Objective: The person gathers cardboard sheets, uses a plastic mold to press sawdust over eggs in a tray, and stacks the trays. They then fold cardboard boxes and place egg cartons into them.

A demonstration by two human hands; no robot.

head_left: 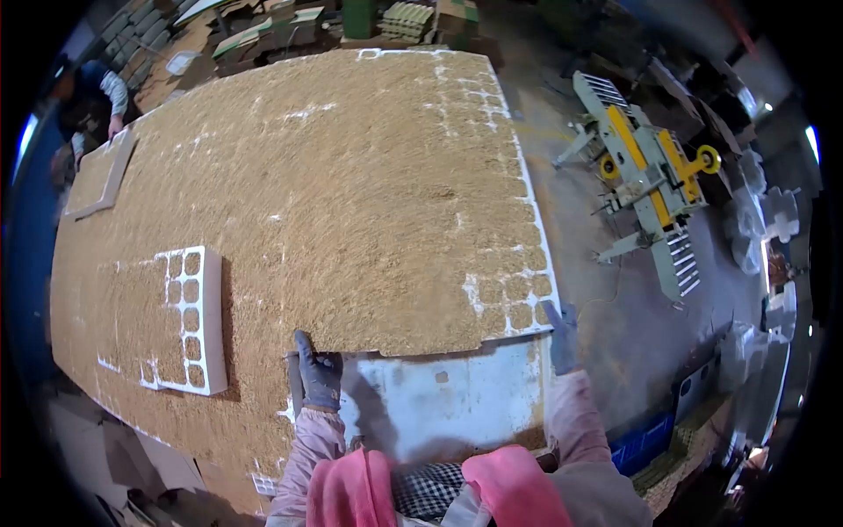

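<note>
Brown granular material covers a broad spread of white foam cell trays (527, 202). My left hand (320, 373), in a dark grey glove, grips the near edge of a foam cell tray (518, 309), its thumb on top and its other fingers mostly hidden. At that tray's near right corner is my right hand (564, 335), also gloved and closed on the edge. A bare pale board (439, 400) lies between my arms. To the left, another filled tray (211, 321) rests on top of the spread.
At the far left a person (92, 101) has a hand on a raised tray (101, 180). A green and yellow machine with rollers (645, 167) stands on the floor at right. A blue crate (645, 439) is near my right side. Stacked cartons (268, 35) stand at the back.
</note>
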